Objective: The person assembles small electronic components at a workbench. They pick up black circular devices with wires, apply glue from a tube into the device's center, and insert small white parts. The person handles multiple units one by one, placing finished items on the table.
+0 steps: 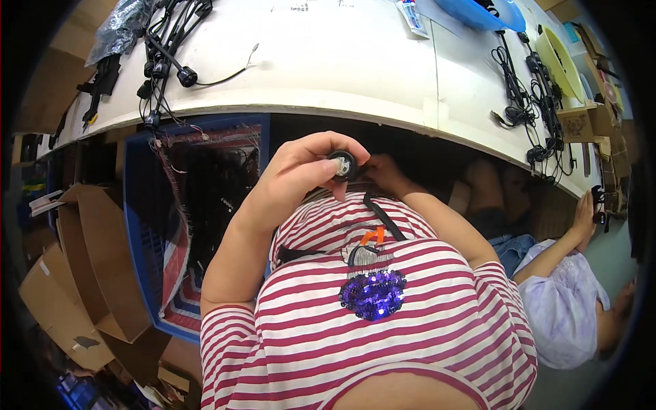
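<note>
In front of my striped shirt, below the table's front edge, my left hand (pixel 301 167) pinches a small round black piece (pixel 351 176) with a clear, shiny centre. The thumb lies across its face and the fingers curl round its rim. Close by on the right is my right hand (pixel 388 175), its fingers bent toward the back of the piece. Its fingertips are in shadow, so what they grip is hidden.
Black cables with round sockets (pixel 186 76) lie on the white table (pixel 328 61) at left; more cables (pixel 514 113) hang at right. A blue crate (pixel 140 232) and cardboard boxes (pixel 102 266) stand at left. Another person (pixel 557 301) sits at right. A tube (pixel 413 19) lies far back.
</note>
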`<state>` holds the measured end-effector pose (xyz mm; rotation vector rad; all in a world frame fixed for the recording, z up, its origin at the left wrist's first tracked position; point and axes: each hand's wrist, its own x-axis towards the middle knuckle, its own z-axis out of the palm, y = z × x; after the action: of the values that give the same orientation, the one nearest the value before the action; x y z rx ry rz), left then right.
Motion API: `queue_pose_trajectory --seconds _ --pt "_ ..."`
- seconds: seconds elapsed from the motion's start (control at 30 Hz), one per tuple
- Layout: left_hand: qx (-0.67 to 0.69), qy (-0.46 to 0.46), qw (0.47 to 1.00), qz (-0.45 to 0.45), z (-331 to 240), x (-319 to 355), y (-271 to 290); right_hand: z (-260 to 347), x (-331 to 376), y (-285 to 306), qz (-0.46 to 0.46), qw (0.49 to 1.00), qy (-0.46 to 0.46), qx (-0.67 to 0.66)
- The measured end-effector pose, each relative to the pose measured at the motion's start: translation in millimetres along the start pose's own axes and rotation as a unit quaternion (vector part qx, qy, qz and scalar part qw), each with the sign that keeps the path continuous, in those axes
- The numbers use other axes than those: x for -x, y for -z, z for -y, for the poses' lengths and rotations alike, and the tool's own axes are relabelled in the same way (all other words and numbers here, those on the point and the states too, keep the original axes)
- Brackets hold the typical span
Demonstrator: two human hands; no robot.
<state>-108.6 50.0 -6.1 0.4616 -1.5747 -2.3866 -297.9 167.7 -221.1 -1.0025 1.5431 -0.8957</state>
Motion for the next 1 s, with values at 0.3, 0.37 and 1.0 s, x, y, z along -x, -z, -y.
queue_pose_trajectory --seconds 0.3,0.37,1.0 --pt "-0.016 0.027 0.999 -0.015 7 -3 1 2 -3 3 0.017 0.999 -0.006 0.035" --pt "-0.017 0.042 0.999 -0.013 7 -4 0 3 -2 3 0.012 0.999 -0.007 0.033" --pt "0.006 -0.013 1.000 0.009 1 -9 -8 27 -2 0 -0.009 0.999 -0.039 0.021"
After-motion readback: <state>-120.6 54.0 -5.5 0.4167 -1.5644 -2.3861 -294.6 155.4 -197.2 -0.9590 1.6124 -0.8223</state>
